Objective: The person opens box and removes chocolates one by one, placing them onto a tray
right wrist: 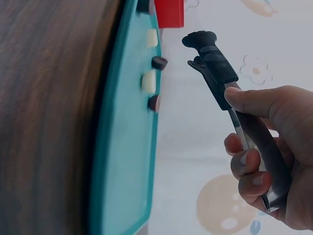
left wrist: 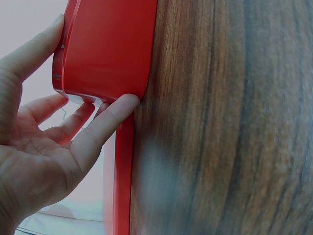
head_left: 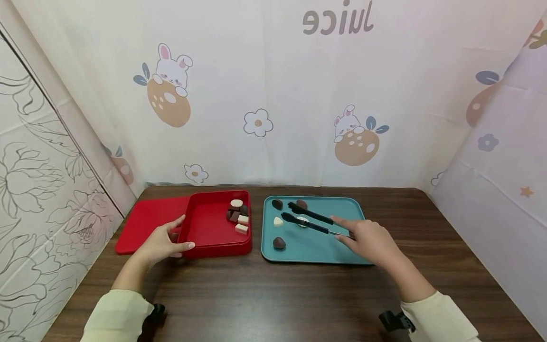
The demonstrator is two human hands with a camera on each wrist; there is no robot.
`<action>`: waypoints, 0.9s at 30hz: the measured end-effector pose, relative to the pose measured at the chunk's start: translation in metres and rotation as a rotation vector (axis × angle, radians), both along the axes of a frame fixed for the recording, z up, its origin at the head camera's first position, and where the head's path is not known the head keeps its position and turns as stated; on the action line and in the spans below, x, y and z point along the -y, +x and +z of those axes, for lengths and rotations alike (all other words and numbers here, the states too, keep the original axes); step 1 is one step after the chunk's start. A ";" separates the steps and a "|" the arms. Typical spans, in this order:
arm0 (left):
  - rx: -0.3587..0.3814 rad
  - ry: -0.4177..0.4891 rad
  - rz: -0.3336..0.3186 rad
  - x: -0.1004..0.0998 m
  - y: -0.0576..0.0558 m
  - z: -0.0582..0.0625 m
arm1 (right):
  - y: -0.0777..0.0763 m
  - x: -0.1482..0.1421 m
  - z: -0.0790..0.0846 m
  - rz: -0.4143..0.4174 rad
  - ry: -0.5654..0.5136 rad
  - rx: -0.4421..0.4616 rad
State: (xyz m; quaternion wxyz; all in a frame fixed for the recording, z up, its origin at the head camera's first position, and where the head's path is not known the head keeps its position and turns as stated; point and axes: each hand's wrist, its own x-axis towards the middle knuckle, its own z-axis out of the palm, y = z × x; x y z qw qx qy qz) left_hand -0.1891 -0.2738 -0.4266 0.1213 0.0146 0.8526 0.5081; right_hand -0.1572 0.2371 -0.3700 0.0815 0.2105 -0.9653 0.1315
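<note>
My left hand [head_left: 162, 242] touches the left side of an open red box [head_left: 209, 232], its fingers spread about the near-left corner. In the left wrist view, fairly straight fingers lie against the box's red wall [left wrist: 107, 49]. Chocolate-like pieces, dark and white, sit on the box's right side, including a white oval [head_left: 237, 203]. My right hand [head_left: 372, 240] holds black-tipped tongs [head_left: 314, 214] above a teal tray [head_left: 316, 254]. Their tips stand apart, with nothing visible between them in the right wrist view. Several pieces lie on the tray, among them a dark one [head_left: 279, 243] and a small white one [head_left: 278, 222].
A flat red lid-like panel [head_left: 145, 223] lies left of the box, partly under it. The dark wooden table [head_left: 273, 299] extends in front. Printed curtains [head_left: 265, 95] hang behind the table and at both sides.
</note>
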 end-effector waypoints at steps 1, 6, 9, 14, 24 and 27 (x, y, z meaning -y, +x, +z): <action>-0.001 0.000 0.000 0.000 0.000 0.000 | -0.001 0.002 0.002 0.012 0.000 -0.006; -0.002 -0.001 0.001 0.000 0.000 -0.001 | -0.005 0.015 0.013 0.078 0.003 -0.014; -0.002 -0.003 0.003 0.000 0.000 -0.001 | -0.009 0.025 0.019 0.129 0.007 -0.009; -0.002 0.001 0.002 0.001 0.000 -0.001 | -0.016 0.044 0.031 0.207 0.041 -0.007; 0.002 0.018 0.004 0.002 0.000 -0.002 | -0.038 0.081 0.042 0.349 0.028 0.057; 0.002 0.017 0.003 0.002 0.000 -0.002 | -0.046 0.091 0.045 0.363 0.055 0.079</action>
